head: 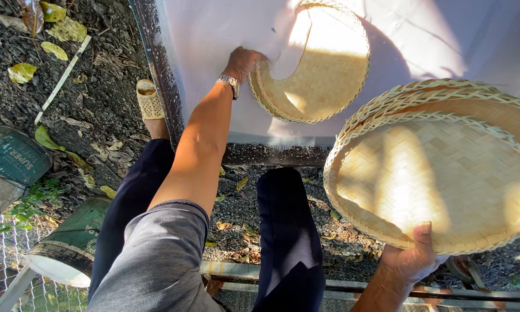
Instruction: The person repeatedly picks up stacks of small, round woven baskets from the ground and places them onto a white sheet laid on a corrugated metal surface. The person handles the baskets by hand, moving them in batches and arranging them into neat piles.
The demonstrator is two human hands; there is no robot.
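Head view: you look mid-way through laying out trays — your left hand (244,62) grips the rim of a round woven tray (312,63) lying flat on the white sheet (214,34) over the tabletop, fingers curled shut on its edge. Your right hand (411,261) pinches the near rim of a stack of larger woven trays (439,173) held tilted off the tabletop's right side, thumb on top; next move probably needs the left released first

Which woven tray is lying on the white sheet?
The smaller round woven tray at top centre, touched at its rim by the left hand, with white cloth draped over part of it. The larger tray stack is held up by the right hand.
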